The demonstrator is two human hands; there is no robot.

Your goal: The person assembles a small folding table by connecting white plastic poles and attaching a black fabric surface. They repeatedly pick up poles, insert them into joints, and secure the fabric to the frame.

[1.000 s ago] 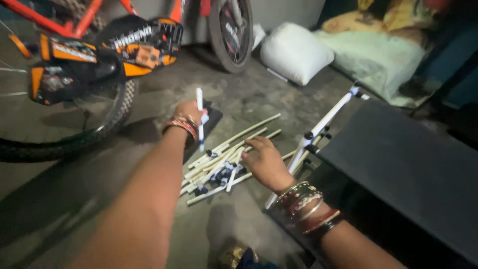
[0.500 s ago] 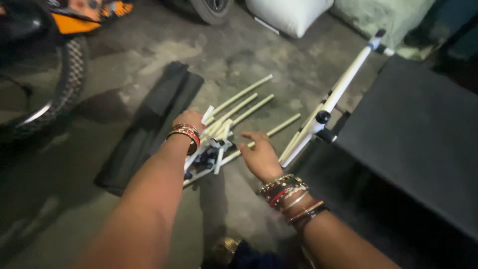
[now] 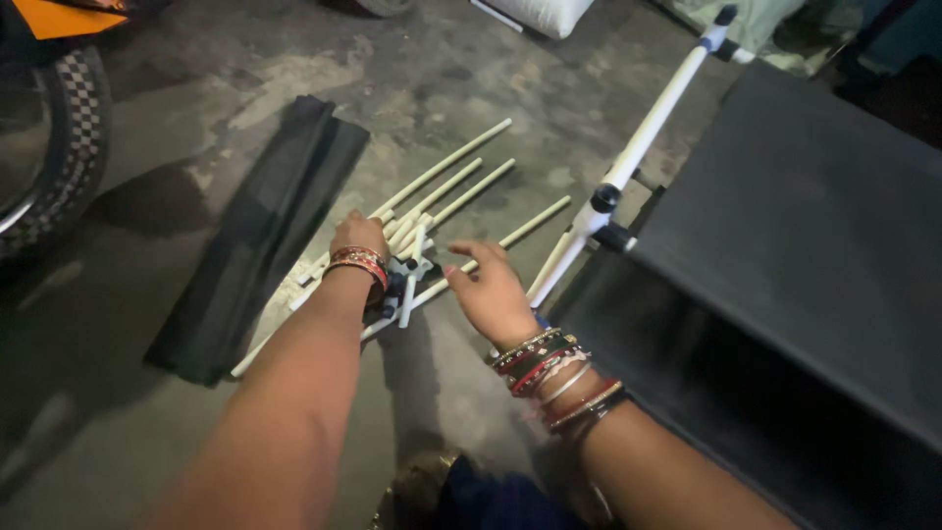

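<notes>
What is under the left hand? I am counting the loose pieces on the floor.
The left hand rests on a bundle of pale rods with small connector pieces lying on the concrete floor. The rod ends beneath the palm are covered.

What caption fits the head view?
Left hand and right hand rest on pale rods beside folded black fabric.

Both arms stretched out forward and down. Left hand (image 3: 358, 236) is knuckles up, fingers curled under, bangles at the wrist. Right hand (image 3: 494, 292) is palm down, fingers spread loosely, bangles stacked up the wrist.
</notes>
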